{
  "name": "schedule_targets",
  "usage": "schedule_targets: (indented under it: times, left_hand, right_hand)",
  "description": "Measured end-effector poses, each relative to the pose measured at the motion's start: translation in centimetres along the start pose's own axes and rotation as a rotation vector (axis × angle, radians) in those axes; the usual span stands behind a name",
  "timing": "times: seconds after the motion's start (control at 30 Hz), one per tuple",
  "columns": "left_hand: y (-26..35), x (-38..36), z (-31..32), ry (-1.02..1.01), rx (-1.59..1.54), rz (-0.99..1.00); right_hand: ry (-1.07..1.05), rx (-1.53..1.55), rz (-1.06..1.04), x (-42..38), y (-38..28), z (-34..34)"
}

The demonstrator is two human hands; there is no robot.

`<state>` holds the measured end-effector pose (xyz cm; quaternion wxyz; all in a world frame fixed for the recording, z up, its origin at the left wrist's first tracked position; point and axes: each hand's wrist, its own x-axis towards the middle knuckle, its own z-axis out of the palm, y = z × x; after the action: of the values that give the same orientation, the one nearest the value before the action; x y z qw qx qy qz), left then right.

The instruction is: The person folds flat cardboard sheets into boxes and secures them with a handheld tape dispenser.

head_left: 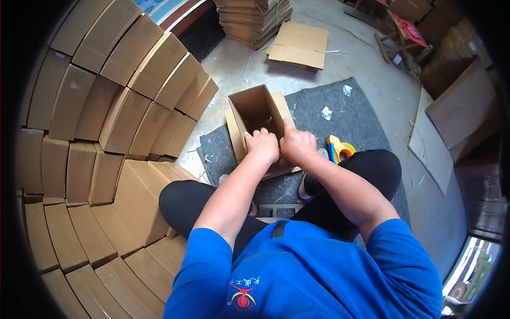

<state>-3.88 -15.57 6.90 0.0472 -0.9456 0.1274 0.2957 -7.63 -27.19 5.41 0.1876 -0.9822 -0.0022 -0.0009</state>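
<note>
An open cardboard box (256, 103) stands between my knees, its top open and its flaps folded outward. My left hand (262, 144) is at the near end of the box, its fingers curled over the edge. My right hand (297, 142) grips the near right corner, one finger stretched along the right side flap. Both palms are turned from view. Right of the box, by my foot, lies a yellow and blue tape dispenser (340, 149).
Stacked closed cartons (119, 119) form a wall on my left. A dark mat (340, 117) lies under the box. Ahead are flat cardboard sheets (300, 45) and a tall cardboard stack (252, 21). Boards (433, 143) and a small stool (406, 32) stand at the right.
</note>
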Motion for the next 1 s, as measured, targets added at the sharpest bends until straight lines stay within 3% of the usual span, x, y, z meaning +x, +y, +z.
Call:
schedule_targets:
  times: [0.07,0.1,0.17,0.23,0.33,0.37,0.47,0.57,0.67,0.7,0.73,0.83,0.9,0.93,1.0]
  left_hand:
    - [-1.7,1.9,-0.8,0.612,-0.126,-0.003]
    - [-2.5,3.3,-1.7,0.796,-0.148,-0.013]
    - [-3.9,5.6,-3.5,0.925,-0.165,-0.048]
    - [-4.6,6.5,-3.9,0.722,-0.264,-0.094]
    - [-3.4,5.9,-2.4,0.734,-0.162,-0.123]
    - [-3.3,6.2,-1.5,0.830,-0.071,-0.118]
    - [-4.3,7.2,-0.6,0.794,0.016,-0.102]
    - [-3.8,5.9,-0.4,0.344,0.015,-0.068]
    - [-3.4,7.2,2.8,0.385,0.197,-0.122]
    - [-2.7,6.5,1.7,0.281,0.253,-0.140]
    - [-2.3,6.0,1.2,0.274,0.245,-0.134]
    - [-2.1,4.0,-2.5,0.027,-0.192,-0.029]
    - [-2.9,2.2,0.1,0.697,-0.280,0.156]
    - [-3.0,0.6,0.3,0.938,-0.242,0.159]
    - [-2.8,-2.4,1.3,1.122,-0.474,0.048]
  right_hand:
    - [0.024,-0.005,-0.018,0.0,0.2,0.3]
    - [0.044,-0.011,-0.036,0.1,0.3,0.5]
    - [0.045,0.001,-0.027,0.2,0.4,0.7]
    - [0.010,-0.002,-0.010,0.2,0.4,0.3]
    - [0.046,0.014,-0.047,0.1,0.6,0.4]
    - [0.060,0.014,-0.050,0.1,0.6,0.7]
    - [0.029,0.002,-0.048,0.1,0.3,0.3]
    - [0.044,-0.007,-0.052,0.1,0.1,0.1]
    - [0.075,-0.016,-0.068,0.3,0.2,0.8]
    - [0.072,-0.022,-0.063,0.2,0.2,0.8]
    - [0.061,-0.026,-0.048,0.2,0.1,0.6]
    - [0.055,-0.032,-0.032,0.3,0.6,0.4]
    - [0.052,-0.019,-0.021,0.4,0.7,0.5]
    - [0.061,-0.007,-0.017,0.4,0.6,0.3]
    - [0.043,0.035,0.002,0.4,0.3,0.3]
